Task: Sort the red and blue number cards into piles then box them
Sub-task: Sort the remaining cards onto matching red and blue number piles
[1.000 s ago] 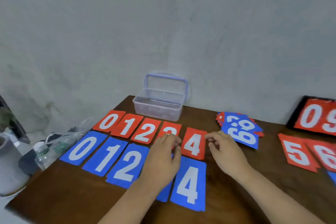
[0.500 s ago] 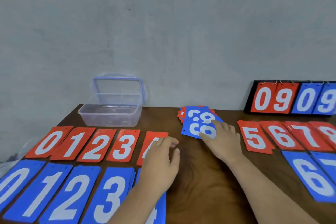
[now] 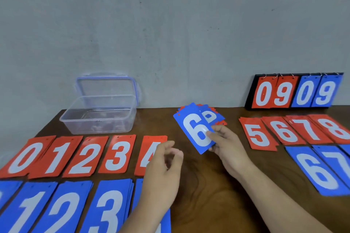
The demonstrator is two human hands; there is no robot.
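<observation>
My right hand (image 3: 225, 144) pinches a blue 6 card (image 3: 193, 128), lifted and tilted just in front of the mixed unsorted pile (image 3: 212, 114) at the table's middle back. My left hand (image 3: 163, 164) hovers over the red 4 card (image 3: 150, 154) with loosely curled fingers and holds nothing. Red piles 0 to 3 (image 3: 75, 157) lie in a row at left, with blue piles 1 to 3 (image 3: 62, 208) nearer to me. At right lie red piles 5 to 8 (image 3: 291, 132) and blue 6 and 7 piles (image 3: 320, 172). The clear plastic box (image 3: 98, 119) stands open at back left.
A black flip scoreboard (image 3: 295, 92) showing 09 in red and 09 in blue leans against the grey wall at back right. The brown table (image 3: 204, 185) shows bare wood between my arms. The box lid stands upright behind the box.
My right hand has lifted the blue 6 card off the mixed pile. My left hand has risen slightly off the red 4. The view has shifted right and closer.
</observation>
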